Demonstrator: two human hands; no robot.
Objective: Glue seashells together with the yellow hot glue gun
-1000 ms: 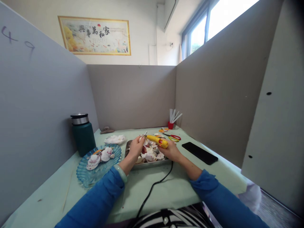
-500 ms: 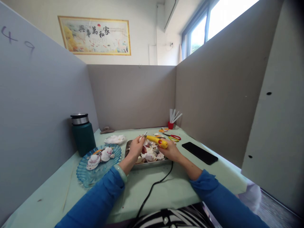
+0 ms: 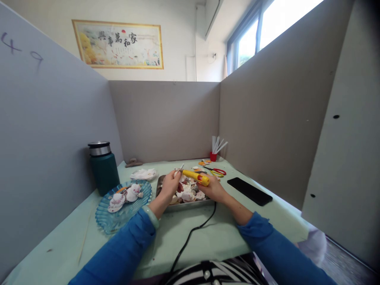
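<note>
My left hand (image 3: 169, 187) is closed on a small pale shell (image 3: 177, 172), holding it up over a metal tray (image 3: 190, 204) full of shells. My right hand (image 3: 214, 190) grips a yellow corded tool (image 3: 196, 176) whose thin tip points left and meets the shell. The tool's black cord (image 3: 192, 233) runs down the table toward me. Both sleeves are blue.
A blue glass plate (image 3: 102, 220) holding several shells lies left of the tray, a dark green flask (image 3: 103, 166) behind it. A black phone (image 3: 249, 190), red scissors (image 3: 218, 171) and a red cup of white sticks (image 3: 214, 152) are to the right. Grey partitions enclose the table.
</note>
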